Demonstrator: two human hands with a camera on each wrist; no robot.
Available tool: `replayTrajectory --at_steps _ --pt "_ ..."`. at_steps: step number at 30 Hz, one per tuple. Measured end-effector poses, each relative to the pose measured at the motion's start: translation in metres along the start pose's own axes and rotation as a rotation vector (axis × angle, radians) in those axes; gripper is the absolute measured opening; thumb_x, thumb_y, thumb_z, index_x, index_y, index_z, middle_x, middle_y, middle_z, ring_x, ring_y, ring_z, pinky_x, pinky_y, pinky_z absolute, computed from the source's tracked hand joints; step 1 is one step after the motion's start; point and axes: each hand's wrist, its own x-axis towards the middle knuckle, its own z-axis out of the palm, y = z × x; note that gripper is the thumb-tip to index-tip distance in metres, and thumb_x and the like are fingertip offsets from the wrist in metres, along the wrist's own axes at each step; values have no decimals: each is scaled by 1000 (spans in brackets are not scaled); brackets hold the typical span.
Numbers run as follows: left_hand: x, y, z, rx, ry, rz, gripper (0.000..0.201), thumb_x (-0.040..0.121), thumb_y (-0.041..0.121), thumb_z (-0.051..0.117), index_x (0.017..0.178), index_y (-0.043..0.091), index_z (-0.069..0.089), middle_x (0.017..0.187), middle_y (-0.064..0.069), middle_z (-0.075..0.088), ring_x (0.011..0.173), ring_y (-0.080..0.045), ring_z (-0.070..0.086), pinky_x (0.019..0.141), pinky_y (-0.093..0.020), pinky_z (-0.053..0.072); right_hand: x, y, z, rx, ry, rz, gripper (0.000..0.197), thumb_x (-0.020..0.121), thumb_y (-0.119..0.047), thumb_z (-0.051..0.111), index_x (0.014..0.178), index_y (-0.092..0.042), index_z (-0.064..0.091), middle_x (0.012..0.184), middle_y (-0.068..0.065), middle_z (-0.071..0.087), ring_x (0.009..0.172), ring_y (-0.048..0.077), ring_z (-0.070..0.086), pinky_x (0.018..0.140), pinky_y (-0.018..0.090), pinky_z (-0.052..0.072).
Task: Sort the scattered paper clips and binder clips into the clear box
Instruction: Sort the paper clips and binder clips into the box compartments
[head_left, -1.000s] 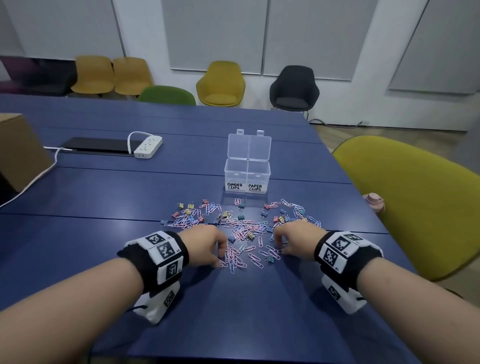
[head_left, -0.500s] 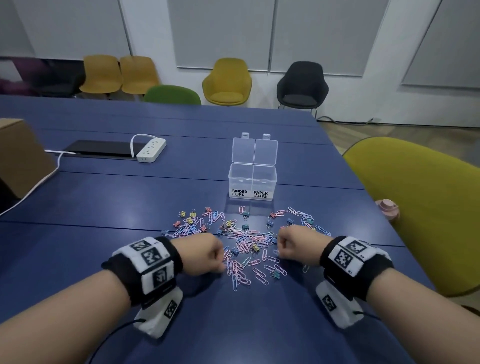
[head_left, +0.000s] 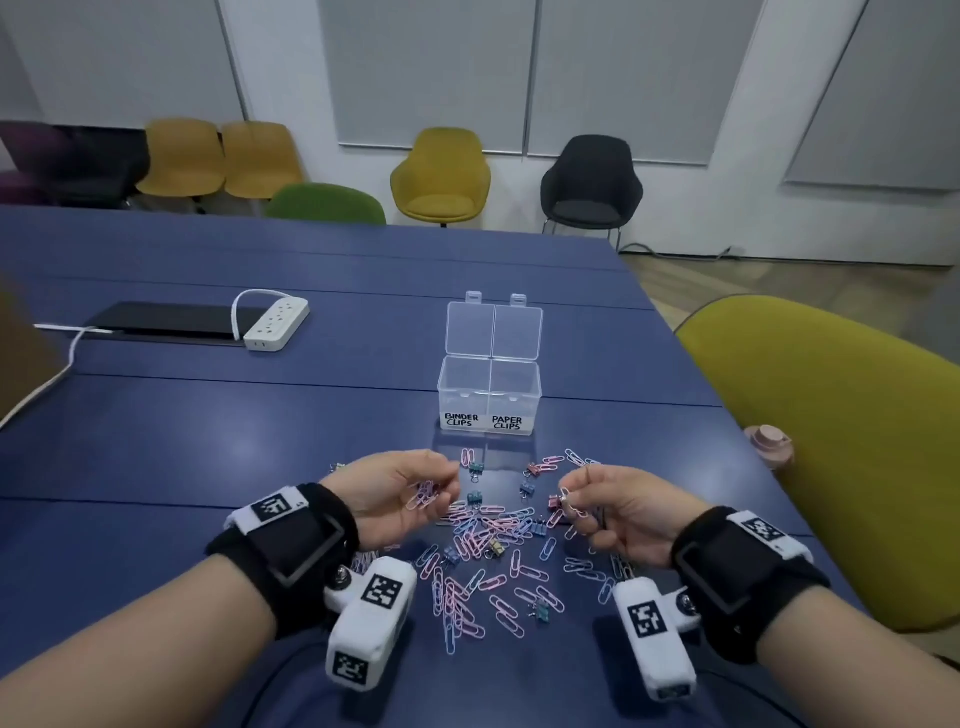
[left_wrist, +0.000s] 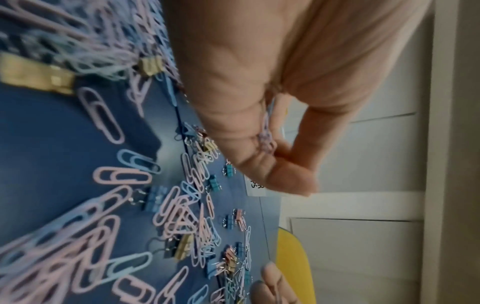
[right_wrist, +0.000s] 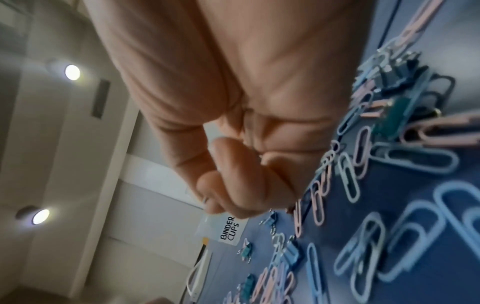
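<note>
The clear box (head_left: 490, 396) stands open on the blue table (head_left: 208, 447), its lid (head_left: 493, 328) upright; the left half is labelled BINDER CLIPS, the right PAPER CLIPS. Pink and blue paper clips and small binder clips (head_left: 485, 545) lie scattered in front of it. My left hand (head_left: 436, 486) is raised over the pile's left side, palm turned in, its fingers curled round a bunch of pink paper clips (head_left: 422, 497) (left_wrist: 266, 131). My right hand (head_left: 574, 493) hovers over the right side and pinches a few clips (head_left: 567, 503); in the right wrist view the curled fingers (right_wrist: 233, 185) hide them.
A white power strip (head_left: 275, 325) and a flat black device (head_left: 166, 319) lie far left. A cardboard box (head_left: 21, 358) sits at the left edge. A yellow-green chair (head_left: 831, 441) crowds the table's right side, with a small pink object (head_left: 771, 441) beside it.
Both hands have lifted off the table and turned palms inward, each carrying clips taken from the pile. They now sit closer to the box.
</note>
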Motion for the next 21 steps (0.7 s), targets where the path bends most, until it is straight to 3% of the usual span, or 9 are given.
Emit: replayTrajectory --at_steps 3,5,7,9,12,15,18,21 --pt "15 12 6 179 27 -142 14 91 3 53 78 6 55 63 -6 56 49 -9 50 35 -12 38 6 -13 -6 -106 -32 73 23 86 8 38 85 -5 58 65 7 51 47 12 45 34 17 29" --pt "22 25 16 508 15 -225 18 95 13 52 77 9 53 61 -3 54 41 -7 42 31 -13 29 9 -24 -7 -186 -54 112 24 85 4 36 77 -4 57 63 7 48 47 13 42 35 17 29" --pt "33 42 30 927 28 -217 28 96 22 50 70 12 51 57 0 51 36 -6 36 30 -13 23 12 -37 -6 -297 -55 154 22 88 -3 39 70 -7 52 60 5 45 45 11 37 36 16 24" --pt "46 60 48 1095 78 -135 36 97 28 48 63 15 49 50 2 45 32 -6 31 33 -10 18 20 -52 -6 -424 -46 169 26 93 -7 42 68 -10 47 57 3 40 42 9 31 37 14 21" --pt "74 85 74 875 138 42 44 100 34 40 60 15 41 51 1 36 29 -6 27 36 -7 17 35 -81 -1 -602 47 107 28 96 -3 37 73 -9 50 51 0 34 38 9 25 39 13 20" --pt "103 98 93 452 197 268 46 102 33 34 61 12 41 60 -3 36 45 -13 31 45 -17 25 52 -111 10 -785 278 -136 28 95 -8 37 73 -16 51 53 1 39 41 14 32 40 19 29" --pt "124 98 93 261 239 360 52 102 37 30 65 7 49 68 -9 49 57 -19 48 56 -25 33 72 -129 19 -683 432 -377 28 95 -10 39 71 -20 50 61 0 46 48 14 43 47 21 39" --pt "130 94 85 279 253 348 57 101 45 27 83 2 60 92 -14 61 80 -22 61 66 -29 39 89 -136 32 -443 405 -470 29 94 3 33 73 -11 48 54 3 48 43 16 44 47 20 40"
